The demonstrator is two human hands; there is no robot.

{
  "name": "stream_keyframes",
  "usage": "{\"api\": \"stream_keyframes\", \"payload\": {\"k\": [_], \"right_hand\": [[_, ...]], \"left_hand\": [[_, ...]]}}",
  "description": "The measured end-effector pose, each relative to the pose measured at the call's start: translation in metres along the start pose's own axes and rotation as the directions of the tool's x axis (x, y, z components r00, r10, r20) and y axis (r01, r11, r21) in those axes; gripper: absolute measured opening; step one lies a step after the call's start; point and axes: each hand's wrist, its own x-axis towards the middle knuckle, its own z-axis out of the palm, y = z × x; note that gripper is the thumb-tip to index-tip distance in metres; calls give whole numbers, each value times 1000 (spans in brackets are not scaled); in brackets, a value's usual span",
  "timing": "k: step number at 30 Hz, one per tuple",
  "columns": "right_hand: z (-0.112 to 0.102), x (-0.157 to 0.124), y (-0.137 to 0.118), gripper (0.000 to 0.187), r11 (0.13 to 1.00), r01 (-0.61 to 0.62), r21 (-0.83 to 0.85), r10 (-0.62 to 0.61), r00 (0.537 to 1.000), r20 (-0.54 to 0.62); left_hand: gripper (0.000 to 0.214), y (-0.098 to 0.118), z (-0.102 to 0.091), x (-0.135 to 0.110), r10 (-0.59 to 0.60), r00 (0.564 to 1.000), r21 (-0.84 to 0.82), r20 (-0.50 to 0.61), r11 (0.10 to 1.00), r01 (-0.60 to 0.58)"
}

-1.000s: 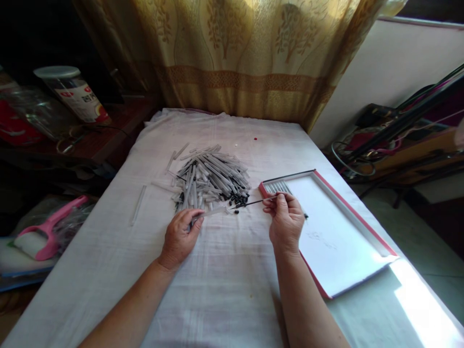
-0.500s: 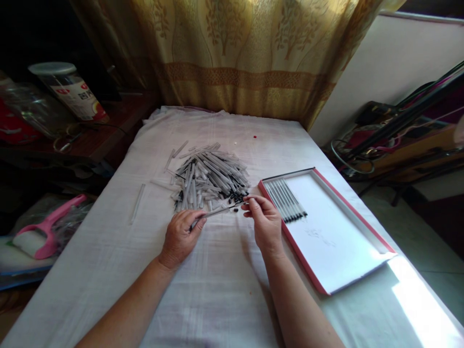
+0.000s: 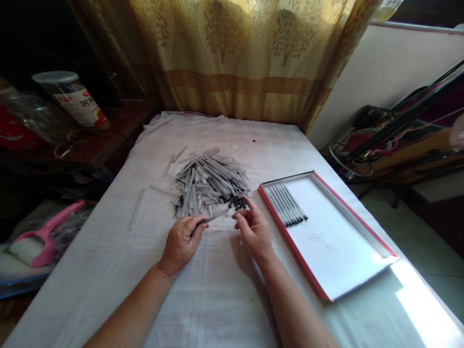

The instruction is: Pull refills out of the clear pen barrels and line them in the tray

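My left hand (image 3: pixel 183 241) is closed around a slim, translucent pen barrel (image 3: pixel 217 214), which points right toward my other hand. My right hand (image 3: pixel 253 231) is just beyond the barrel's far end, with index finger and thumb apart and nothing visible between them. Beyond both hands lies a heap of clear pen barrels (image 3: pixel 212 176), with small black caps (image 3: pixel 237 202) along its near right side. Right of my right hand, a row of black-tipped pens (image 3: pixel 285 203) lies in a shallow red-edged box lid (image 3: pixel 300 258).
One loose barrel (image 3: pixel 137 209) lies left on the white tablecloth (image 3: pixel 203 299). A small red piece (image 3: pixel 254 140) sits toward the back. On a dark side table stands a clear jar (image 3: pixel 74 99), above a pink-handled tool (image 3: pixel 47 234). A patterned curtain (image 3: pixel 239 58) hangs behind.
My right hand has shifted slightly left and its fingers have spread. The thin dark length that stretched between the barrel and my right fingers no longer shows. My left hand keeps its hold.
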Motion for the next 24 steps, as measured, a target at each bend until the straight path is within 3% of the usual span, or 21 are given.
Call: {"api": "stream_keyframes", "payload": {"k": [2, 6, 10, 13, 17, 20, 24], "right_hand": [[-8, 5, 3, 41, 986, -15, -164, 9, 999, -32], [-16, 11, 1, 24, 835, 28, -550, 31, 995, 96], [-12, 12, -5, 19, 711, 31, -702, 113, 981, 158], [-11, 11, -3, 20, 795, 10, -607, 77, 990, 117], [-9, 6, 4, 21, 979, -5, -202, 22, 997, 79], [-6, 3, 3, 21, 999, -38, -16, 39, 995, 86], [-3, 2, -4, 20, 999, -31, 31, 28, 994, 104]], "left_hand": [[24, -1, 0, 0, -57, 998, -22, -5, 998, 57], [23, -3, 1, -1, -105, 994, -41, -19, 994, 104], [23, -2, 1, -1, -120, 993, -38, -11, 992, 119], [22, -1, 1, 0, -115, 993, -30, -5, 993, 114], [21, 0, 1, 1, -74, 997, -13, -1, 997, 74], [21, 1, 0, 1, -59, 998, -6, 13, 998, 59], [21, 1, 0, 1, -44, 999, 3, 27, 999, 44]]}}
